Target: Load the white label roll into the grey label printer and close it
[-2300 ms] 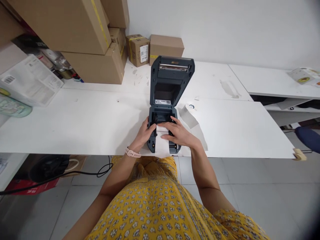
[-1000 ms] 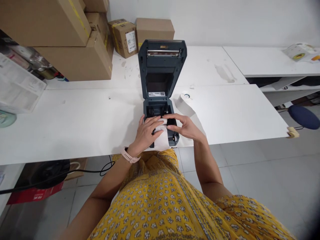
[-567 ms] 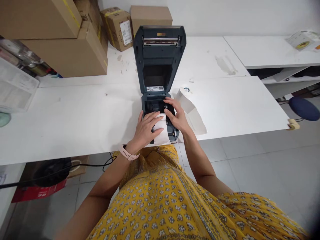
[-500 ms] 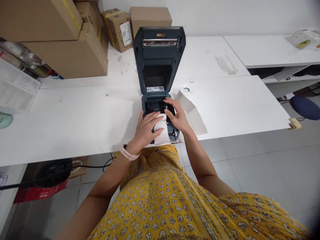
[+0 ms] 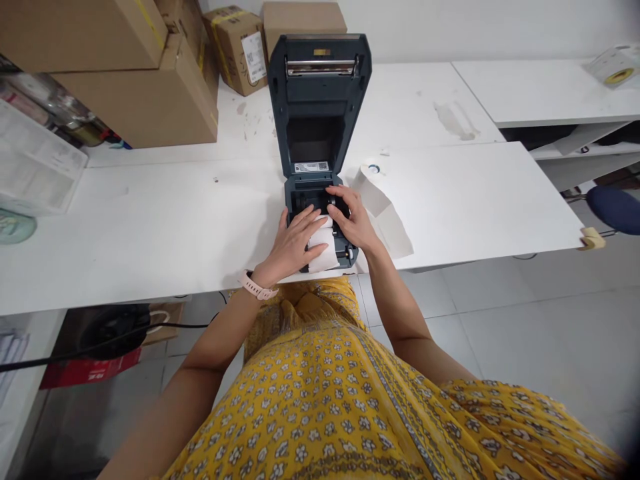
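Note:
A dark label printer (image 5: pixel 323 110) stands on the white table, its lid tilted up and back. A white paper roll (image 5: pixel 323 223) lies inside the base, and a strip of its paper (image 5: pixel 324 257) runs toward the front edge. My left hand (image 5: pixel 293 247), wearing a pink wristband, lies over the roll and strip from the left with its fingers spread. At the right of the compartment, the thumb and fingers of my right hand (image 5: pixel 353 220) are bent around a black roll holder (image 5: pixel 331 200). Part of the roll is hidden beneath my left fingers.
Right of the printer lies a loose backing strip with a small roll end (image 5: pixel 383 210). Cardboard boxes (image 5: pixel 145 100) stand at the back left, beside a clear plastic bin (image 5: pixel 40 167). A blue stool (image 5: pixel 615 208) is beyond the table's right end.
The camera view has tilted slightly, so everything sits a little higher. My left fingers have shifted slightly over the roll; my right hand keeps its place at the holder.

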Motion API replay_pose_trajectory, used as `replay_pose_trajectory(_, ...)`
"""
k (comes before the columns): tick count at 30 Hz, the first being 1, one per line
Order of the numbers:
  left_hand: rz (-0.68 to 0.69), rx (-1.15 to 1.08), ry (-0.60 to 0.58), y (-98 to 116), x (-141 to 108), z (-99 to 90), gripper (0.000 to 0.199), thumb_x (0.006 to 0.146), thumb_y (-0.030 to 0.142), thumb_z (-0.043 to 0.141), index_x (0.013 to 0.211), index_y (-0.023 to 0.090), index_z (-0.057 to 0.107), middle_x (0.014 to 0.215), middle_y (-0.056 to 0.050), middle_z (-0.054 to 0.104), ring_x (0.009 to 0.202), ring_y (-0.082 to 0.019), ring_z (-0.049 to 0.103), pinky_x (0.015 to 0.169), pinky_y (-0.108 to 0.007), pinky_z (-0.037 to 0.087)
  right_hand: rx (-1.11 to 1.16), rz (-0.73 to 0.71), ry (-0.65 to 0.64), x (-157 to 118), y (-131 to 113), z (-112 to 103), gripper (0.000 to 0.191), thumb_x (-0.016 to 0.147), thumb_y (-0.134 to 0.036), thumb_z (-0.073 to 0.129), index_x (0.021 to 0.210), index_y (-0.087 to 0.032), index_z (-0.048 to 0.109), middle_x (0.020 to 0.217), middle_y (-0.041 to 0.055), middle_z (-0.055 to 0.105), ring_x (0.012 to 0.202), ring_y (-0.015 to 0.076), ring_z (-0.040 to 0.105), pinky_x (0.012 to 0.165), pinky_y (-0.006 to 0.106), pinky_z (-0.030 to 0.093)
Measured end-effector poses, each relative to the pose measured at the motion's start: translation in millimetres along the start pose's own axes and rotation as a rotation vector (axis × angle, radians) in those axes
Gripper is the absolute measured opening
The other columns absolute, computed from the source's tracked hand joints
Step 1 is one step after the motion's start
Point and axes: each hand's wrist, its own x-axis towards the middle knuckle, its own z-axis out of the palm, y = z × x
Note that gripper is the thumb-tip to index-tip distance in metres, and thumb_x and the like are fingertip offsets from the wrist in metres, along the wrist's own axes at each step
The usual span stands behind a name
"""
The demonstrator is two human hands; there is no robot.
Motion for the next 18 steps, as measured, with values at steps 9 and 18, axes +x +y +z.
replay_pose_trajectory(9, -0.008, 0.05, -0.033, 2.0, 0.2, -0.4, 0.057, 0.098, 0.041, 0.054, 0.151, 0.019, 0.049, 0.163, -0.015, 0.044, 0.156, -0.033, 0.032, 0.127, -0.066, 0.007, 0.0, -0.015, -0.007, -0.1, 5.6, 0.8, 0.058, 0.097, -0.069, 0.049, 0.135, -0.027, 0.063, 0.141, 0.0091, 0.065, 0.143, 0.0291, 0.046, 0.124, 0.051, 0.033)
replay_pose_trajectory(18, -0.011, 0.031, -0.008, -2.9, -0.1, 3.6, 0.065, 0.098, 0.048, 0.052, 0.156, 0.02, 0.041, 0.164, -0.015, 0.042, 0.156, -0.032, 0.031, 0.128, -0.063, 0.007, -0.002, -0.016, -0.021, 0.3, 5.9, 1.2, 0.059, 0.097, -0.07, 0.045, 0.135, -0.028, 0.062, 0.142, 0.0079, 0.064, 0.144, 0.028, 0.045, 0.125, 0.051, 0.032)
